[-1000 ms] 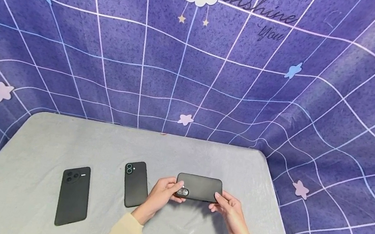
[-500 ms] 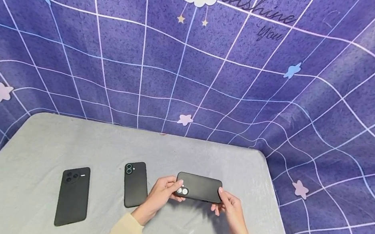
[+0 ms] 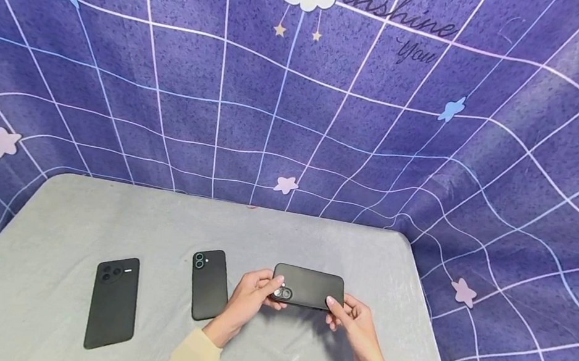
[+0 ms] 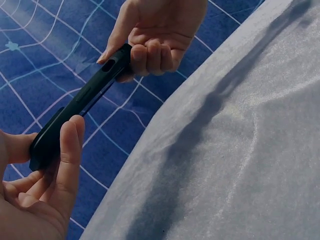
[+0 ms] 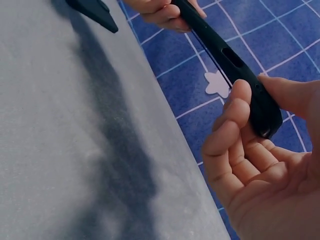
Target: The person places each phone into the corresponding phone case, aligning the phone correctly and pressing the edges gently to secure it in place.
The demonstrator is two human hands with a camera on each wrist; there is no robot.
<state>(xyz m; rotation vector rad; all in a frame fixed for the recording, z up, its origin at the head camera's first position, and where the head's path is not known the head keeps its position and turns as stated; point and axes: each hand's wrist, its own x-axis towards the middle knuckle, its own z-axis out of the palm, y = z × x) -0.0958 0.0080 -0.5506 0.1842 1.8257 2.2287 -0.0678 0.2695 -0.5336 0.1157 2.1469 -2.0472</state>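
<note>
In the head view, a black phone is held sideways above the table, its back with two camera lenses facing up. My left hand pinches its left end, thumb beside the lenses and fingers beneath. At the other end, my right hand grips it with the thumb on the back. Both wrist views show the phone edge-on between the hands, with an oblong slot in its black side. A thin dark edge runs slightly apart along its underside; I cannot tell whether that is a case or screen edge.
A smaller black phone with two green-ringed lenses lies left of my left hand. Farther left lies a larger black phone, also back up. The grey cloth-covered table ends at a purple gridded curtain.
My right thumb has gone out to the phone's right edge and come back inward over its back. The phone has tilted slightly. My left hand keeps its hold.
</note>
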